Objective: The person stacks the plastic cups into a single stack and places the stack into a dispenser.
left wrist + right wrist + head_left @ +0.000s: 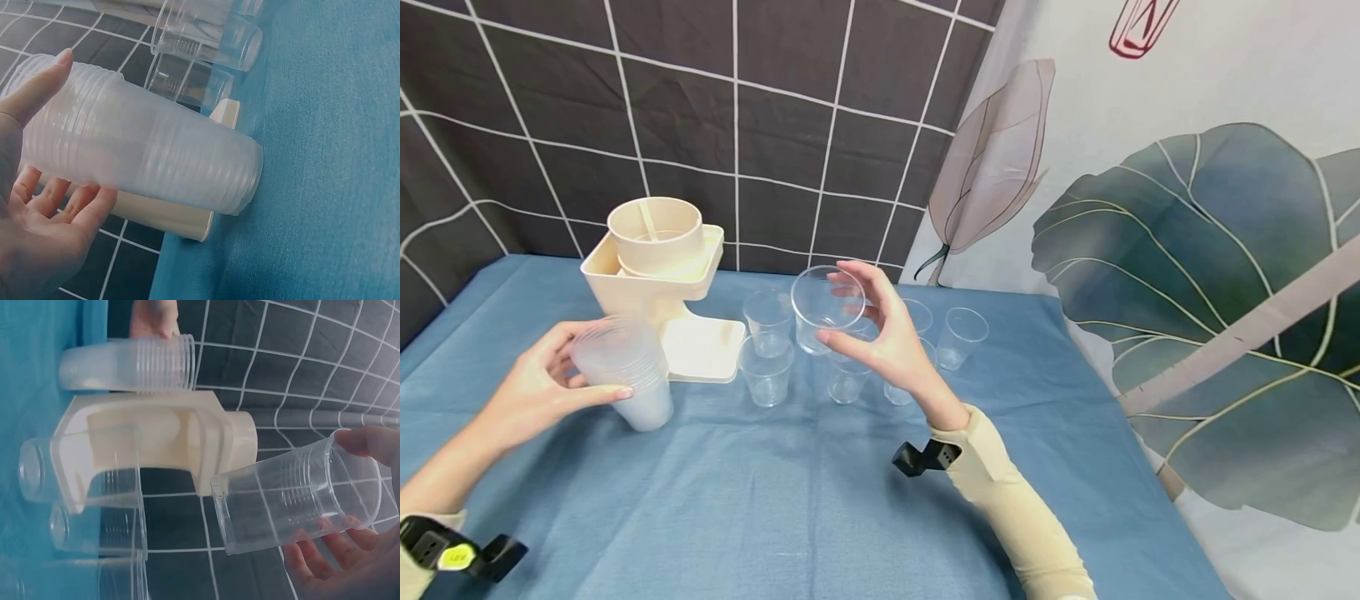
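Observation:
My left hand (546,379) grips a stack of nested clear plastic cups (632,367), thumb on one side and fingers on the other. In the left wrist view the base of the cup stack (169,144) is down at the blue cloth. My right hand (880,329) holds a single clear plastic cup (808,329) by its upper part, thumb and fingers around it. The right wrist view shows this cup (294,500) raised above the cloth. Below and around it, several clear cups (767,375) stand upright on the table, partly hidden by the right hand and its cup.
A cream plastic stand (681,287) with a round cup-like top (655,233) and a flat base stands behind the stack. Blue cloth (790,500) covers the table. Behind are a dark gridded backdrop (685,108) and a leaf-patterned white curtain (1187,83).

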Tool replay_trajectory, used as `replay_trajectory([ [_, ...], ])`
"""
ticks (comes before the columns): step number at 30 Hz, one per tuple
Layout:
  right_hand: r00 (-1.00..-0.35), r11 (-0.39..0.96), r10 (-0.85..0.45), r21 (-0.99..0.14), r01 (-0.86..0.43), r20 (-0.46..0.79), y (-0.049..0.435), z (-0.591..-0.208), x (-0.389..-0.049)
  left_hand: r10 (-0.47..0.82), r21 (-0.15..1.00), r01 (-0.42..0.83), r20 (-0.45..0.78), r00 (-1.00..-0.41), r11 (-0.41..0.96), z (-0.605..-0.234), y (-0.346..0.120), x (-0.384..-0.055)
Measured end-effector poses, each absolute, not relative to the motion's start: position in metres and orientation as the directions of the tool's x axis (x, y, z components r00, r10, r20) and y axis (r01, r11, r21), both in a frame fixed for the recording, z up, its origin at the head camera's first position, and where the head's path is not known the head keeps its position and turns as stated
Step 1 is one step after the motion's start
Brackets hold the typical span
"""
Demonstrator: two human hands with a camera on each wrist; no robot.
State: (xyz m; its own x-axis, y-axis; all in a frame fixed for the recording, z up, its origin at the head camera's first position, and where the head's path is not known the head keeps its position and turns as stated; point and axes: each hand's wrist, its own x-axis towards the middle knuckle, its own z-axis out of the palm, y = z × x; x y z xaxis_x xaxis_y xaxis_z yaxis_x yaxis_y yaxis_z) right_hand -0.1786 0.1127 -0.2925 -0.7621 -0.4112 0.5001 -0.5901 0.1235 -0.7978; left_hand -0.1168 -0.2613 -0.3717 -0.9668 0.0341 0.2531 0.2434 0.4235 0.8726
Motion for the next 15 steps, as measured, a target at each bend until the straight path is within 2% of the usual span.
replay_trajectory([
  [15,-0.753,0.078,-0.443,-0.816,-0.573,0.486,0.090,-0.289,-0.175,0.025,0.877,0.236,0.248,-0.968,0.419,-0.372,-0.260,-0.117],
])
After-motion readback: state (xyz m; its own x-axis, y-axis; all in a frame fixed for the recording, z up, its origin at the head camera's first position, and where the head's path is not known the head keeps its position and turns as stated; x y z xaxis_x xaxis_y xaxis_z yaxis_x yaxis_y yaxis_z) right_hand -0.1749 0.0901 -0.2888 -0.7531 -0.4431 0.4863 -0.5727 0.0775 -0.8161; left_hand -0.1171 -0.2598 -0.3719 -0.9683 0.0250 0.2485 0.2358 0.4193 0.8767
